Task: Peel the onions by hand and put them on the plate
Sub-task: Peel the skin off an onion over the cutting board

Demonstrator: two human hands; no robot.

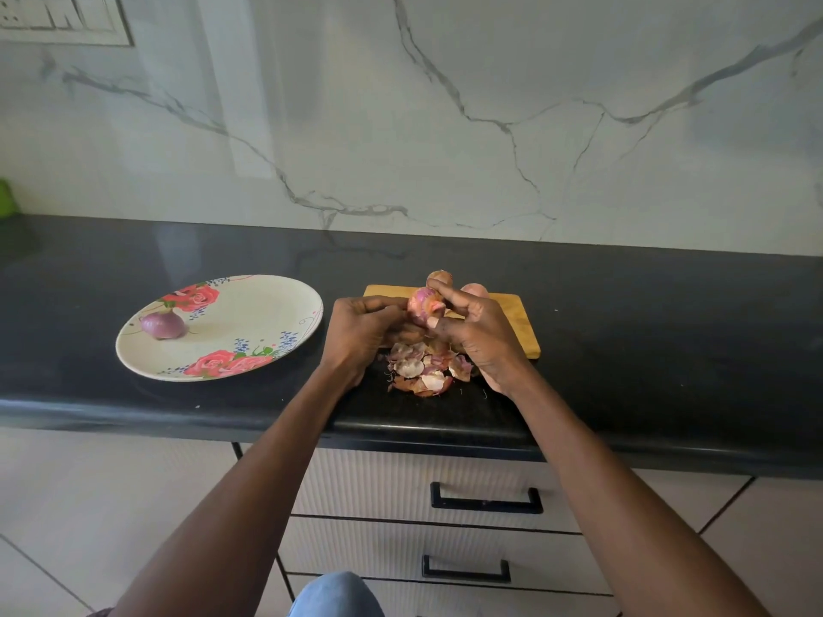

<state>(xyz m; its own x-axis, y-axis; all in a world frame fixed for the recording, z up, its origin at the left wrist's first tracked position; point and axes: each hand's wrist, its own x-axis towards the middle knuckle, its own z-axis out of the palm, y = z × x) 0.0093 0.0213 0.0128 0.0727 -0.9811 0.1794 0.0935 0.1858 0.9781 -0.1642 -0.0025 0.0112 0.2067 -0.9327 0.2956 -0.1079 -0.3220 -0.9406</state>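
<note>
Both hands hold a pinkish onion (420,307) above the counter, in front of a wooden cutting board (519,320). My left hand (363,334) grips it from the left. My right hand (476,336) curls round it from the right, fingertips on its top. A pile of dry onion skins (423,369) lies on the counter under the hands. One peeled purple onion (163,325) lies on the left part of a floral plate (249,313). Two more onions (441,277) (474,289) on the board show partly behind my fingers.
The black countertop (668,331) runs the width of the view, backed by a marble wall. Drawers with black handles (486,501) sit below its front edge. A green object (8,198) shows at the far left edge.
</note>
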